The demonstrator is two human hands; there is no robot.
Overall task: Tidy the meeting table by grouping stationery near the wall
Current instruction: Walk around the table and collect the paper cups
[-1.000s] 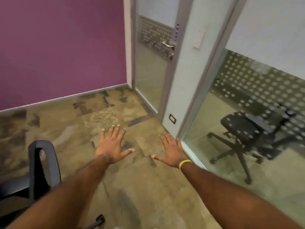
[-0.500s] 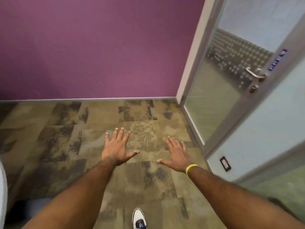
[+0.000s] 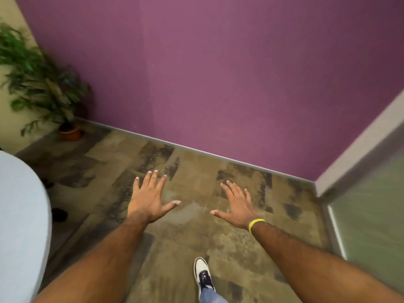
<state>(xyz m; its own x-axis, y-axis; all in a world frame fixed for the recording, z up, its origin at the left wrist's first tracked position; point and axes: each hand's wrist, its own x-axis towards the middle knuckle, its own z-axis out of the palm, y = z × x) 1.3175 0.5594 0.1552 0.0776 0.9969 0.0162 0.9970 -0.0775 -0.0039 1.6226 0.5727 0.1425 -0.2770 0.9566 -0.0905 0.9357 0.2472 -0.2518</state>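
Head view: purple wall (image 3: 218, 73) fills the upper frame above the patterned floor (image 3: 196, 237). A pale rounded edge at far left, blurred, appears to be the worktop (image 3: 19, 204). A potted plant (image 3: 39, 79) stands in the left corner. The left hand (image 3: 148, 197) and right hand (image 3: 237, 204) hover over the floor, spread wide, fingers straight, holding nothing. A yellow wristband (image 3: 255, 224) circles the right wrist.

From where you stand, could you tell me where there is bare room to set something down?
Bare carpet runs from the purple wall to the left hand and right hand, both open and empty. The white table at left shows a bare edge. The potted plant crowds the far left corner.
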